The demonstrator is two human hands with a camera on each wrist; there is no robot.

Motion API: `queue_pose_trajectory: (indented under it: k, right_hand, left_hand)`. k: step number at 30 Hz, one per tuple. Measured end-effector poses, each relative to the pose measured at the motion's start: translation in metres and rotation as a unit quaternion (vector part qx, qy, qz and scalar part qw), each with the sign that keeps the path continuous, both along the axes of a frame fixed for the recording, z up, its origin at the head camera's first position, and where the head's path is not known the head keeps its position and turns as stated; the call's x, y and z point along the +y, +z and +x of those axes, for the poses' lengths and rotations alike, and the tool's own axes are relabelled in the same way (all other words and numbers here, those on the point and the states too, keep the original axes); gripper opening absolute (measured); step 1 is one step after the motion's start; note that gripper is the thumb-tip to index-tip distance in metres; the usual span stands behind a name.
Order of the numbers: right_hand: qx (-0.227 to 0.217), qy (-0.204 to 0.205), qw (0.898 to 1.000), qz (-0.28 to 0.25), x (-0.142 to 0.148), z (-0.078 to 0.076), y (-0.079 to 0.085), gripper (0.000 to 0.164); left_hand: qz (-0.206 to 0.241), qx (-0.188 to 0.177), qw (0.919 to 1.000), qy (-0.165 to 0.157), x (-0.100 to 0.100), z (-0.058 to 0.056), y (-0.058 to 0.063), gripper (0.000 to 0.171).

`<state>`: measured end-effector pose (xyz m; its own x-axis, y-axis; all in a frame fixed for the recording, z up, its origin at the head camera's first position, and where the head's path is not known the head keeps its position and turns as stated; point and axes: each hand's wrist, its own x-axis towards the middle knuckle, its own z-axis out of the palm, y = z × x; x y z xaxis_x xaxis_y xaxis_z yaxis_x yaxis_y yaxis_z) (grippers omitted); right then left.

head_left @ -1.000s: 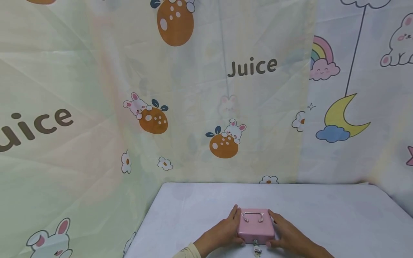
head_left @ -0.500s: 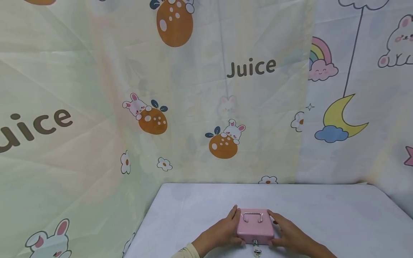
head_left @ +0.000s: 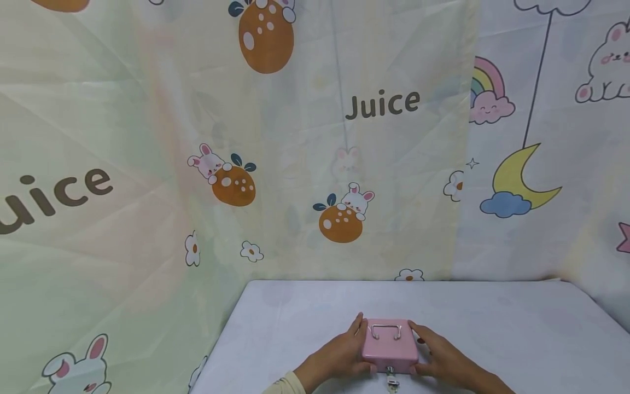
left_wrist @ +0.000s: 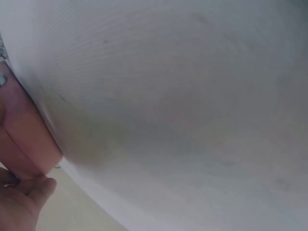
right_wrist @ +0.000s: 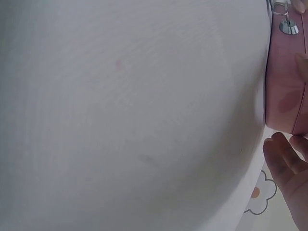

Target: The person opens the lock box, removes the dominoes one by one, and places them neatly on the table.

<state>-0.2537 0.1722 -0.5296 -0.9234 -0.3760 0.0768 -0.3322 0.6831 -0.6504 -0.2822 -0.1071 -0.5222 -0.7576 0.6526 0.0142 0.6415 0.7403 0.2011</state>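
A small pink metal cash box [head_left: 390, 350] lies flat on the white table, lid down. A thin silver handle [head_left: 386, 326] is on its lid. From the lock at the front hang small keys [head_left: 392, 381]. My left hand [head_left: 338, 353] holds the box's left side, thumb by the front corner and a finger by the back one. On the opposite side my right hand [head_left: 439, 353] holds it likewise. In the left wrist view, fingertips touch the box [left_wrist: 30, 134]. The right wrist view has the silver lock [right_wrist: 288, 28] at the upper right; some right fingers stand slightly off the box.
The white table [head_left: 295, 314] spreads behind and to both sides of the box. A printed fabric curtain [head_left: 295, 126] rises at the table's back edge, and more curtain [head_left: 123, 284] hangs at the left.
The box stays in place between both hands. My right thumb has shifted very slightly at the front right corner, and the head view has moved a little.
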Motion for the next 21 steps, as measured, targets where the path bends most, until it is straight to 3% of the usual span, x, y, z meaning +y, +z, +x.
queue_pose_trajectory:
  k: [4,12,21]
  right_hand:
    - [-0.008,-0.001,1.0,-0.002,0.0004,0.0001,0.0002,0.104]
    - [0.021,0.022,1.0,0.004,0.005,0.0012,0.0009,0.098]
    - [-0.008,0.011,1.0,0.007,0.0049,-0.0033,0.0049,0.096]
  left_hand:
    - [0.01,-0.004,0.9999,-0.006,-0.0004,0.0006,0.0011,0.102]
    - [0.017,-0.013,0.9996,-0.017,-0.0013,-0.0006,0.0011,0.098]
    - [0.015,-0.021,0.9994,-0.023,-0.0039,-0.0005,0.0001,0.094]
